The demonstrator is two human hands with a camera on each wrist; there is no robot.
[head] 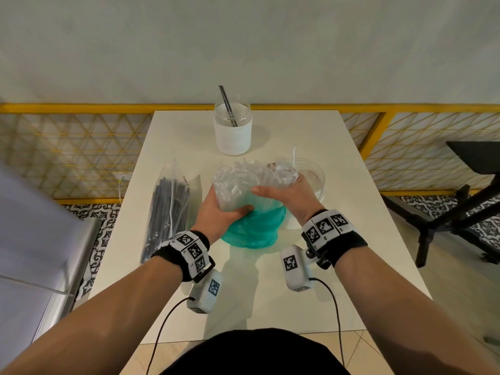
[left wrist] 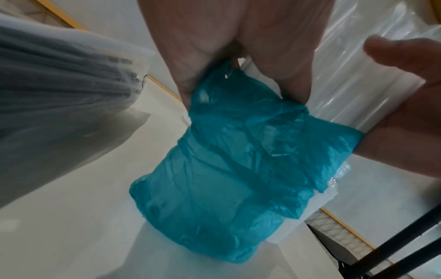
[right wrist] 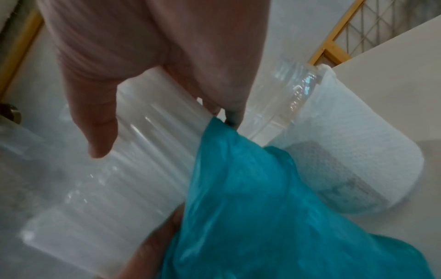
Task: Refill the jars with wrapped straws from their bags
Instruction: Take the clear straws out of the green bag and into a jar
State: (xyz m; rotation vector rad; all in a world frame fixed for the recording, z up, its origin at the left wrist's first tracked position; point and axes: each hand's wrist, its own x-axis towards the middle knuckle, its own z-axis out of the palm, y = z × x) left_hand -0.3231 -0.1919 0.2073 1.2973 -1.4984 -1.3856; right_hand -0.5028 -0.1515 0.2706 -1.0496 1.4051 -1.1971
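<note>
While gripped: two jars (head: pixel 233 128), two bags (head: pixel 253 228).

Your white table (head: pixel 338 239) carries a clear bag of dark straws (head: pixel 169 209) at left, a teal bag (head: pixel 253 231) at centre, a white-sleeved jar (head: pixel 233 128) at the far edge — and another jar (head: pixel 311 180) at right.

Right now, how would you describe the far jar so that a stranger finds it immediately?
Look at the white table, then at its far edge by the yellow rail. There stands the far jar, upright, apart from both hands. Unlike the near jar by the right hand, it holds a dark straw.
</note>
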